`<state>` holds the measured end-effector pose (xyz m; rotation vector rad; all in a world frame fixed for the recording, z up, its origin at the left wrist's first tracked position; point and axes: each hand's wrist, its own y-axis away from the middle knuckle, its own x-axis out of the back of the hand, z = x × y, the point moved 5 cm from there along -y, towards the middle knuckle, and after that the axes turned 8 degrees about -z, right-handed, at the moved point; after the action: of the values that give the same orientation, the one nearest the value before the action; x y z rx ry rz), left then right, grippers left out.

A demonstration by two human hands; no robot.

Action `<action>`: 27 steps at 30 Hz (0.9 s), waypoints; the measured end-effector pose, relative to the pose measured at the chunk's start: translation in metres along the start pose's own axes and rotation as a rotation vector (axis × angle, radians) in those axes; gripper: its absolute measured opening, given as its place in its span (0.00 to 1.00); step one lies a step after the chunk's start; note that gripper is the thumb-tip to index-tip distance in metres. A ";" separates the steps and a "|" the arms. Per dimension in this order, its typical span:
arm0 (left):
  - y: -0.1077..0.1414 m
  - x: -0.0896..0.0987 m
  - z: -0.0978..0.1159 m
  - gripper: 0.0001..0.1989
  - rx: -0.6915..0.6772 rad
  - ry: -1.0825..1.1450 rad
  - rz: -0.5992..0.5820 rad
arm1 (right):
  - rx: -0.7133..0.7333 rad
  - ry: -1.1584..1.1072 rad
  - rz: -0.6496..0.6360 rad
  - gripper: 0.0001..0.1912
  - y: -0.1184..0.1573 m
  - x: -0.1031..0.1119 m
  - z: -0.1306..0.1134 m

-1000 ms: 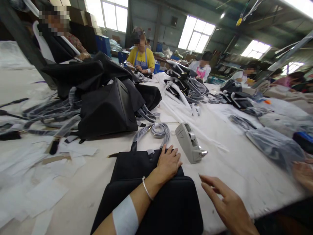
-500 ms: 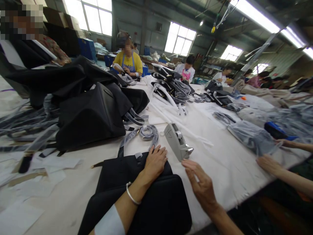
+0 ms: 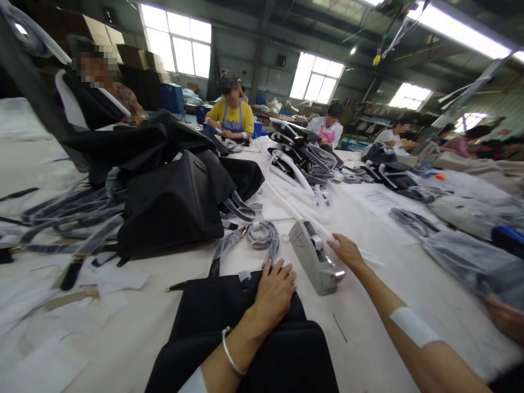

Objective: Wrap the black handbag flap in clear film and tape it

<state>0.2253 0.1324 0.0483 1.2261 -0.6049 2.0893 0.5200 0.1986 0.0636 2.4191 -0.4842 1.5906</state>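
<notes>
A black bag [image 3: 241, 349] lies in front of me on the white table. My left hand [image 3: 276, 286], with a silver bangle at the wrist, rests spread on the bag's upper part. Just beyond it is a coiled, film-wrapped strap [image 3: 262, 236], joined to a length running down to the bag. The grey tape dispenser [image 3: 311, 256] stands right of the bag. My right hand [image 3: 344, 249] is beside the dispenser's far right side, fingers extended near the tape roll and holding nothing visible.
Black bags [image 3: 172, 204] with wrapped straps are heaped at the left, near paper scraps [image 3: 110, 278]. Another pile [image 3: 303, 147] sits further back. Plastic-wrapped items [image 3: 458, 262] and a co-worker's hand [image 3: 505, 316] are at the right. Other people work beyond the table.
My right hand has moved forward, from in front of the tape dispenser to its far right side. My left hand stays on the bag. The camera view has shifted, moving the scene rightward.
</notes>
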 end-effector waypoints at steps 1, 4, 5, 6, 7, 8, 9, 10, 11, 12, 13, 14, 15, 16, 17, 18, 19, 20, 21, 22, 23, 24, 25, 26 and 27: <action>0.000 0.000 0.000 0.16 -0.002 0.006 -0.001 | -0.009 0.035 -0.034 0.23 -0.004 -0.004 0.000; 0.001 0.000 0.001 0.16 0.000 0.024 -0.011 | -0.036 0.136 -0.093 0.21 -0.010 -0.009 0.002; 0.001 0.000 0.001 0.16 0.001 0.028 -0.015 | -0.050 0.166 -0.105 0.19 -0.012 -0.008 0.002; 0.001 0.001 0.001 0.16 0.004 0.032 -0.017 | -0.066 0.194 -0.112 0.18 -0.014 -0.005 0.002; 0.001 0.001 0.002 0.16 0.004 0.035 -0.018 | -0.078 0.217 -0.111 0.17 -0.017 -0.001 0.000; 0.001 0.001 0.002 0.16 0.002 0.039 -0.017 | -0.083 0.237 -0.098 0.17 -0.021 0.005 -0.005; 0.001 0.002 0.003 0.16 -0.002 0.044 -0.016 | -0.078 0.251 -0.073 0.18 -0.025 0.011 -0.012; 0.001 0.002 0.003 0.16 -0.007 0.048 -0.015 | -0.058 0.260 -0.037 0.20 -0.030 0.018 -0.023; 0.001 0.001 0.004 0.16 -0.013 0.053 -0.014 | -0.020 0.263 0.002 0.22 -0.035 0.024 -0.038; 0.001 0.001 0.004 0.16 -0.018 0.056 -0.012 | 0.036 0.262 0.038 0.23 -0.041 0.029 -0.055; 0.000 0.000 0.003 0.16 -0.020 0.058 -0.007 | 0.106 0.258 0.061 0.23 -0.046 0.030 -0.075; 0.000 -0.001 0.003 0.16 -0.021 0.059 0.001 | 0.187 0.253 0.066 0.23 -0.050 0.028 -0.097; -0.001 -0.002 0.002 0.15 -0.019 0.061 0.010 | 0.272 0.249 0.052 0.22 -0.054 0.022 -0.120; -0.002 -0.004 0.001 0.15 -0.018 0.063 0.018 | 0.356 0.248 0.022 0.21 -0.056 0.013 -0.142; -0.002 -0.005 0.000 0.14 -0.018 0.065 0.023 | 0.431 0.251 -0.019 0.20 -0.058 0.001 -0.162; -0.003 -0.007 -0.001 0.14 -0.022 0.068 0.025 | 0.494 0.258 -0.064 0.20 -0.059 -0.014 -0.180; -0.003 -0.008 -0.002 0.14 -0.026 0.072 0.026 | 0.545 0.269 -0.111 0.22 -0.059 -0.029 -0.194; -0.003 -0.009 -0.002 0.15 -0.030 0.077 0.030 | 0.583 0.282 -0.154 0.24 -0.058 -0.045 -0.206; -0.002 -0.010 -0.001 0.15 -0.035 0.083 0.038 | 0.608 0.295 -0.190 0.25 -0.058 -0.059 -0.213; -0.002 -0.009 -0.001 0.15 -0.039 0.091 0.051 | 0.621 0.305 -0.219 0.25 -0.057 -0.072 -0.218; -0.002 -0.008 0.000 0.16 -0.040 0.101 0.071 | 0.625 0.313 -0.238 0.23 -0.057 -0.082 -0.221; -0.001 -0.007 0.001 0.16 -0.038 0.112 0.092 | 0.621 0.316 -0.249 0.21 -0.058 -0.090 -0.221; -0.001 -0.006 0.002 0.17 -0.032 0.126 0.110 | 0.610 0.315 -0.253 0.18 -0.060 -0.096 -0.221; 0.000 -0.004 0.002 0.17 -0.024 0.142 0.125 | 0.595 0.309 -0.249 0.16 -0.062 -0.098 -0.220; 0.000 -0.002 0.003 0.18 -0.015 0.162 0.138 | 0.577 0.299 -0.239 0.15 -0.064 -0.099 -0.220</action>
<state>0.2280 0.1296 0.0476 1.0200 -0.6444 2.2680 0.3218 0.3495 0.0610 2.4001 0.3539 2.1433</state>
